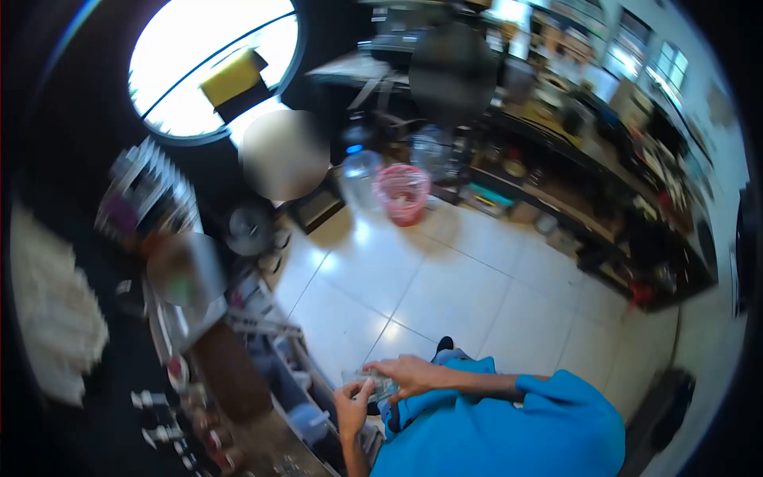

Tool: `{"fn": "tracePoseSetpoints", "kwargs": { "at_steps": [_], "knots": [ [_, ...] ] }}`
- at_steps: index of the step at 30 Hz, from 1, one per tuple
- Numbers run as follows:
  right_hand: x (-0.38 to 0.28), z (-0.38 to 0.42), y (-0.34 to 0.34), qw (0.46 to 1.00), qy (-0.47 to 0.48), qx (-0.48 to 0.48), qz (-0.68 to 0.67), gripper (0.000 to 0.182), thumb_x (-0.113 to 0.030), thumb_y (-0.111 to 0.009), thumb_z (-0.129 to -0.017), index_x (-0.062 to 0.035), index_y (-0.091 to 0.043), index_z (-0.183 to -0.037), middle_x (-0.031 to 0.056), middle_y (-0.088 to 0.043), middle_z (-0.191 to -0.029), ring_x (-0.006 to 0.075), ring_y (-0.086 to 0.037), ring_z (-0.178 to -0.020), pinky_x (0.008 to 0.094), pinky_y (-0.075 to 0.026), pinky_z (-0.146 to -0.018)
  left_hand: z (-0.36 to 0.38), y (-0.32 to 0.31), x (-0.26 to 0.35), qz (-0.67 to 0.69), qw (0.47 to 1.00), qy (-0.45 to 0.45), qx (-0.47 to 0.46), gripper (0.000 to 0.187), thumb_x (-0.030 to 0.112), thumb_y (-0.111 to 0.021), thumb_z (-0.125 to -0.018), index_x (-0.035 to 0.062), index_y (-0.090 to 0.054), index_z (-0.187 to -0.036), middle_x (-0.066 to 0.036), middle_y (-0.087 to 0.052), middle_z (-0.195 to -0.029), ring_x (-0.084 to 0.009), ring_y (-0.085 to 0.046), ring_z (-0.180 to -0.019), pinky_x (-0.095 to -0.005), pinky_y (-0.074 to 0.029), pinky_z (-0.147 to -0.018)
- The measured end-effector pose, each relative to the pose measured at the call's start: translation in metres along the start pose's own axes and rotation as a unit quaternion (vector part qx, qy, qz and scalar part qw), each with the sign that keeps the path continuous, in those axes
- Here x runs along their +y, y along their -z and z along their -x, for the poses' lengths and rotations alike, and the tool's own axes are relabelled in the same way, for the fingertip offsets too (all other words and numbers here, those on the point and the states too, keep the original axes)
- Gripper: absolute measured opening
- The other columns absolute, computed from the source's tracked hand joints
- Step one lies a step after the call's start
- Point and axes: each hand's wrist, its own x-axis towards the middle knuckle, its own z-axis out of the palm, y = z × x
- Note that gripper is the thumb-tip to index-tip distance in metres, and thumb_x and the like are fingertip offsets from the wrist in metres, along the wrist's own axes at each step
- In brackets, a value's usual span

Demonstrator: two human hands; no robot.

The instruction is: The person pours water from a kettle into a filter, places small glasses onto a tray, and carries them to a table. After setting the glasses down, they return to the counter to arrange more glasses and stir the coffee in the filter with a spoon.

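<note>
My left hand (352, 407) and my right hand (411, 375) are close together in front of my blue shirt, near the bottom of the head view. Between them is a small translucent greyish item (383, 388), perhaps plastic; blur hides its exact kind. The left thumb and fingers pinch its near side. From the other side, the right fingers close over it, partly covering it. Just left of my hands stands an open drawer unit (308, 421) with bluish bins.
A pink basket (402, 195) and a large clear water bottle (362, 171) stand on the tiled floor (453, 274). Cluttered shelves (556, 171) line the right wall. At left runs a worktop (270, 445) with small items. A round window (183, 63) is at upper left.
</note>
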Motion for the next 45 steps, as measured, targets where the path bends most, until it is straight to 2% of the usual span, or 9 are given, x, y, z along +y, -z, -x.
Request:
{"fn": "tracePoseSetpoints", "kwargs": {
  "at_steps": [5,7,12,22,26,34,36,37,45],
  "knots": [
    [0.096,0.091,0.130,0.964,-0.087,0.067,-0.240,0.074,-0.029,-0.077,-0.075,-0.0104,-0.039,-0.135,0.0164,-0.063,-0.098,0.0299,-0.065,-0.081,0.0391,-0.053,-0.070,-0.102,-0.148,0.069,-0.038,0.978,-0.075,-0.190,0.024,0.015,-0.069,-0.087,-0.0049,-0.068,-0.074,-0.003,-0.065,-0.069,-0.0075,-0.056,-0.067,-0.0258,-0.045,-0.065],
    [0.135,0.131,0.155,0.765,-0.038,-0.030,-0.642,0.065,-0.026,-0.072,-0.081,-0.0103,-0.040,-0.135,0.0130,-0.063,-0.094,0.0184,-0.063,-0.075,0.0300,-0.053,-0.064,-0.132,-0.190,0.094,0.014,0.961,-0.082,-0.265,0.022,0.015,-0.071,-0.085,-0.0045,-0.068,-0.075,-0.004,-0.066,-0.071,-0.0092,-0.058,-0.069,-0.0258,-0.045,-0.066],
    [0.161,0.195,0.178,0.638,0.076,0.104,-0.759,0.073,-0.033,-0.072,-0.083,-0.0131,-0.032,-0.141,0.0194,-0.059,-0.100,0.0214,-0.062,-0.076,0.0315,-0.052,-0.068,-0.183,-0.285,0.155,0.029,0.937,-0.105,-0.331,0.025,0.018,-0.073,-0.084,-0.0049,-0.068,-0.076,-0.005,-0.067,-0.073,-0.0097,-0.058,-0.069,-0.0248,-0.045,-0.066],
    [0.250,0.213,0.373,0.667,0.163,0.412,-0.599,0.071,-0.041,-0.069,-0.088,-0.0084,-0.031,-0.137,0.0094,-0.057,-0.097,0.0179,-0.059,-0.086,0.0333,-0.049,-0.080,-0.372,-0.419,0.189,0.054,0.952,-0.097,-0.284,0.033,0.013,-0.070,-0.086,-0.0003,-0.050,-0.108,-0.009,-0.064,-0.092,-0.0183,-0.061,-0.081,-0.0335,-0.049,-0.080],
    [0.247,0.268,0.471,0.720,-0.032,0.632,-0.285,0.066,-0.027,-0.077,-0.083,-0.0090,-0.036,-0.132,0.0068,-0.055,-0.103,0.0189,-0.057,-0.098,0.0344,-0.048,-0.087,-0.461,-0.517,0.250,0.030,0.899,-0.167,-0.404,0.024,0.020,-0.064,-0.090,-0.0030,-0.059,-0.096,-0.011,-0.065,-0.091,-0.0188,-0.059,-0.080,-0.0330,-0.049,-0.076],
    [0.246,0.349,0.603,0.486,0.009,0.857,-0.168,0.079,-0.031,-0.086,-0.071,-0.0057,-0.040,-0.129,0.0071,-0.057,-0.107,0.0189,-0.055,-0.103,0.0338,-0.045,-0.089,-0.532,-0.702,0.405,-0.017,0.831,-0.329,-0.449,0.056,0.042,-0.066,-0.089,0.0142,-0.030,-0.057,0.002,-0.019,-0.057,-0.0128,-0.018,-0.055,-0.0361,-0.022,-0.057],
    [0.274,0.379,0.641,0.452,-0.072,0.889,0.008,0.083,-0.027,-0.088,-0.069,-0.0064,-0.040,-0.134,0.0059,-0.060,-0.105,0.0150,-0.058,-0.100,0.0328,-0.047,-0.089,-0.558,-0.750,0.437,-0.076,0.817,-0.389,-0.418,0.050,0.044,-0.069,-0.087,0.0122,-0.038,-0.063,-0.003,-0.028,-0.059,-0.0168,-0.018,-0.057,-0.0414,-0.026,-0.057],
    [0.285,0.394,0.659,0.437,-0.095,0.892,0.063,0.083,-0.030,-0.088,-0.067,-0.0070,-0.042,-0.132,0.0052,-0.061,-0.105,0.0155,-0.057,-0.100,0.0339,-0.046,-0.089,-0.544,-0.773,0.453,-0.075,0.859,-0.372,-0.344,0.031,0.028,-0.064,-0.090,-0.0027,-0.062,-0.088,-0.008,-0.062,-0.086,-0.0167,-0.057,-0.081,-0.0340,-0.048,-0.074],
    [0.403,0.488,0.854,0.499,-0.132,0.854,0.071,0.086,-0.037,-0.092,-0.058,-0.0062,-0.046,-0.124,0.0089,-0.065,-0.104,0.0192,-0.061,-0.096,0.0339,-0.049,-0.088,-0.524,-0.955,0.563,-0.205,0.682,-0.552,-0.434,0.029,0.021,-0.068,-0.086,-0.0054,-0.067,-0.074,-0.005,-0.062,-0.062,-0.0079,-0.054,-0.062,-0.0282,-0.044,-0.063]
  ]
}}
